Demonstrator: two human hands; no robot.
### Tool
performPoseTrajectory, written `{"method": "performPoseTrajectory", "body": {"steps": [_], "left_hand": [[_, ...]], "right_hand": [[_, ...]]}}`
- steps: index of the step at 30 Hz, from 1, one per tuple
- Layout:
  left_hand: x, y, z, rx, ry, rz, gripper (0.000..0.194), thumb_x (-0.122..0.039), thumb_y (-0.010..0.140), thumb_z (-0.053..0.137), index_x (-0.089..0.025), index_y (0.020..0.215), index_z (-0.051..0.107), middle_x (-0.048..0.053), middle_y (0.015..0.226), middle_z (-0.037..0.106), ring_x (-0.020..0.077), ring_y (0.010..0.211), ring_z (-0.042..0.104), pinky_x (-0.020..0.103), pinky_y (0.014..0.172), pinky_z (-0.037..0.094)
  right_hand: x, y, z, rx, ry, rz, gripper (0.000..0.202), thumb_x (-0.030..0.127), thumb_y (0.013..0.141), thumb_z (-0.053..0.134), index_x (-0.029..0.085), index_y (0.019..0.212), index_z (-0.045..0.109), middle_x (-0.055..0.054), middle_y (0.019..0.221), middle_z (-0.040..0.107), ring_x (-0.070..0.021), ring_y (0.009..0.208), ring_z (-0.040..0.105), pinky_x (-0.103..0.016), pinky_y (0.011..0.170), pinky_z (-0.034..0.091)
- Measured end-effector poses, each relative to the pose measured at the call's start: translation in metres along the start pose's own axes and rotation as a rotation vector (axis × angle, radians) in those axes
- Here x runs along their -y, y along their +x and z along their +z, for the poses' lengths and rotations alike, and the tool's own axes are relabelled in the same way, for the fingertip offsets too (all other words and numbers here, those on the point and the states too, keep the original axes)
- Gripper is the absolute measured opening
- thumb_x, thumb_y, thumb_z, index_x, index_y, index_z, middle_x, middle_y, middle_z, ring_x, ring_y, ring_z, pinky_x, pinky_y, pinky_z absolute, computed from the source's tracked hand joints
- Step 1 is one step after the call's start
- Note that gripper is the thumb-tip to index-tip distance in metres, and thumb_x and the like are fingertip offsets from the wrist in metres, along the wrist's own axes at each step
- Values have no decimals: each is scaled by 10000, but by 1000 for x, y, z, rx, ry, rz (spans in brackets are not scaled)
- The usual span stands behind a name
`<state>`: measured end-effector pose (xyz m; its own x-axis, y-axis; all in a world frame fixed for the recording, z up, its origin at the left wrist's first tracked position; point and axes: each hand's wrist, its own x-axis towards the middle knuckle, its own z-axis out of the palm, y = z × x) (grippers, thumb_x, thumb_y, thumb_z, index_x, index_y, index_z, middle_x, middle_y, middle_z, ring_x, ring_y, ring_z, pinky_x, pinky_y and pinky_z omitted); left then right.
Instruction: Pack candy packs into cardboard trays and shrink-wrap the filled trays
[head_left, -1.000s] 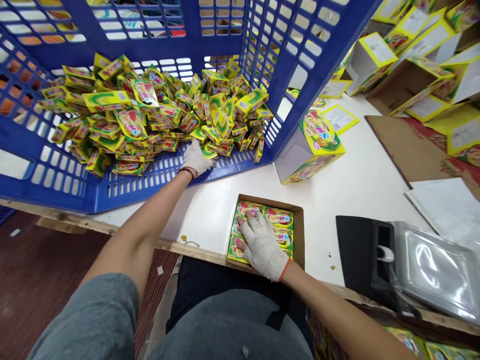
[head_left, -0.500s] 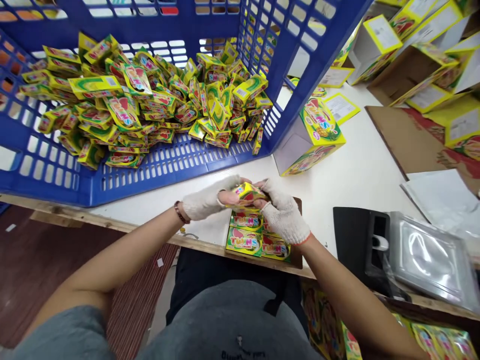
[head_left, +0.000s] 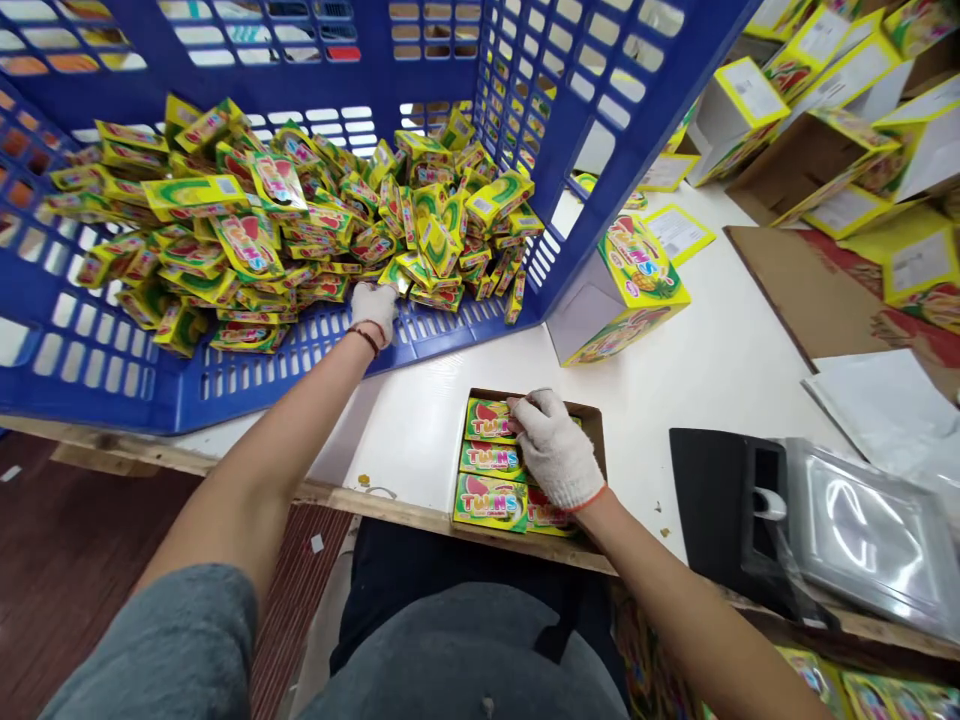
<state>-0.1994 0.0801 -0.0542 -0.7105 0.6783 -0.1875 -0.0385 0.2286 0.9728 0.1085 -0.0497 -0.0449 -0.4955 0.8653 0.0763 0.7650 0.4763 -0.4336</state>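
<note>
My left hand [head_left: 375,308], in a white fingerless glove, reaches into the blue plastic crate [head_left: 465,340] at the near edge of its heap of small yellow-green candy boxes [head_left: 247,245]. Its fingertips are hidden among the boxes, so I cannot see whether they grip one. My right hand [head_left: 553,445], gloved the same way, is over an open cardboard display box [head_left: 592,425] at the table's front edge. Its fingers bend down onto a TWINS candy box [head_left: 489,420] in the back row. More TWINS boxes [head_left: 491,500] lie face up in front, and the hand covers part of the right column.
An upright printed carton [head_left: 630,285] stands right of the crate. Several open cartons [head_left: 814,160] crowd the back right beside a flat cardboard sheet [head_left: 772,290]. A black device [head_left: 720,510] and clear plastic packaging [head_left: 862,530] lie at the right.
Both hands held a candy box above the display box. Now that box is out of them in the air; my left hand has moved into the crate, and my right hand has lowered into the display box.
</note>
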Motion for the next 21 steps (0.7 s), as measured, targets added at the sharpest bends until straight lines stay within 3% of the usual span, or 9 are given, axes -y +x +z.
{"method": "performPoseTrajectory", "body": {"steps": [4, 8, 12, 16, 21], "left_hand": [[1, 27, 5, 1, -40, -133, 190, -226, 757, 729, -167, 817, 559, -15, 654, 518, 106, 555, 470, 238, 553, 429], [6, 26, -5, 18, -101, -184, 139, -162, 768, 662, -167, 704, 538, -13, 607, 511, 85, 501, 434, 204, 490, 390], [15, 0, -23, 30, -159, -232, 97, -155, 773, 608, -161, 715, 530, -24, 593, 508, 68, 469, 421, 182, 451, 374], [28, -36, -45, 74, -213, -279, 118, -163, 730, 627, -165, 725, 509, -43, 560, 489, 61, 443, 411, 174, 429, 363], [43, -83, -69, 125, -267, -263, 160, -171, 672, 667, -162, 750, 528, -34, 575, 531, 64, 466, 444, 180, 443, 384]], "right_hand": [[0, -2, 2, 28, -54, -15, 368, 258, 956, 493, 226, 1305, 605, -107, 1176, 580, -191, 878, 616, -284, 710, 515], [-5, -3, -1, -35, 2, -2, 300, 238, 946, 500, 216, 1205, 650, -99, 1089, 581, -206, 909, 608, -302, 753, 524], [-5, -5, -4, -92, 66, 9, 289, 271, 944, 520, 210, 1202, 635, -103, 1073, 587, -227, 977, 599, -322, 803, 521], [-2, -6, -5, 79, 19, -46, 393, 301, 893, 616, 179, 1266, 596, -113, 1168, 584, -225, 980, 594, -324, 827, 504], [1, -6, -7, 139, -233, -113, 279, 246, 970, 464, 175, 1166, 651, -127, 1068, 621, -240, 930, 568, -333, 770, 444]]}}
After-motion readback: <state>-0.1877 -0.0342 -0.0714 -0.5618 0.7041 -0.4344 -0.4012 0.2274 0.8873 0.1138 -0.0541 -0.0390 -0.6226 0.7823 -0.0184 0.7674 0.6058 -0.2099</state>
